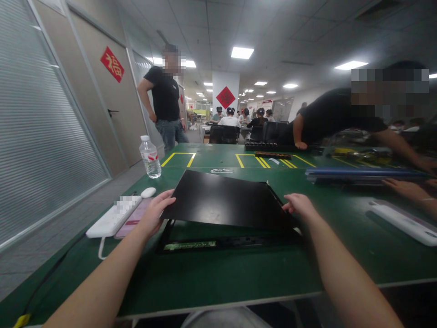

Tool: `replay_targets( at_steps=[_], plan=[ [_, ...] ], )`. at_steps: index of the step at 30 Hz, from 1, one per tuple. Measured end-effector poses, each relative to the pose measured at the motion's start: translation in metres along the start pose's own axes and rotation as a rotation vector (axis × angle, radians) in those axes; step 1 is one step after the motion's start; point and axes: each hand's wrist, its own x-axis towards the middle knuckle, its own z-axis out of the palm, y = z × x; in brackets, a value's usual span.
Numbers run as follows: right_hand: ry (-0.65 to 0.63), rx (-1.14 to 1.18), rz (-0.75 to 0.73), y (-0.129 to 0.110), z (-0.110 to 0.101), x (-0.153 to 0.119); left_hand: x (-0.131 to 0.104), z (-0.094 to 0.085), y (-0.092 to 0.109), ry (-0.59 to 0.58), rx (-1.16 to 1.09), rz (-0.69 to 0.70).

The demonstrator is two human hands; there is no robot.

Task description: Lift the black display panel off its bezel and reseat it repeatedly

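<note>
A thin, flat black panel (218,198) is tilted over a black rectangular frame (259,241), its left side raised off the frame. My left hand (160,207) is closed on the panel's left edge, thumb on top. At the right edge, where panel and frame lie close together, my right hand (299,206) has its fingers curled against the side. Whether they also touch the frame cannot be made out. Along the frame's near side shows a green circuit board strip (190,246). The panel hides most of the frame's inside.
Left on the green table (218,278) are a water bottle (150,157), a white power strip (114,216) and a white mouse (148,192). To the right lie blue-edged sheets (362,173) and a long white object (403,222). A co-worker (334,114) leans over the table's right side.
</note>
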Motion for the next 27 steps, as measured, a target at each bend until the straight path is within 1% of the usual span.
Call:
replay_targets(
  at_steps=[6,16,22,27],
  plan=[
    [0.013,-0.074,-0.028,0.004,-0.002,0.002,0.0,0.002,-0.001,-0.008,0.031,-0.038],
    [0.019,-0.244,-0.108,0.011,0.0,0.009,0.005,0.0,-0.008,0.006,0.043,-0.097],
    [0.016,-0.325,-0.133,0.004,0.0,0.0,0.01,-0.005,-0.015,0.038,0.028,-0.188],
    [0.026,-0.431,-0.128,-0.004,0.002,-0.008,0.009,-0.004,-0.016,0.015,0.064,-0.229]
  ],
)
